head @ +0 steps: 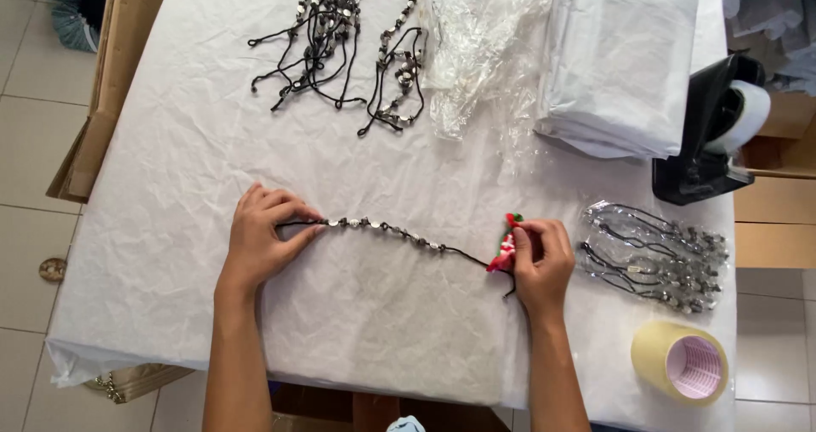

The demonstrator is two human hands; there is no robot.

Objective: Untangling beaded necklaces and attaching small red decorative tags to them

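A beaded string (387, 228) lies flat on the white table cover (170, 143), stretched sideways from one hand to the other. The left hand (263, 236) is at the string's left end, with its fingers pinched shut on the black cord there. The beads run to the right in a line that dips a little. At the string's right end, the right hand (540, 258) pinches a small red and green tag (508, 243) that sits on the cord. Each hand is close to its own end. Above the string is a pile of more beaded strings (340, 32). Right of the string are bagged strings (654, 258) and a tape roll (680, 364).
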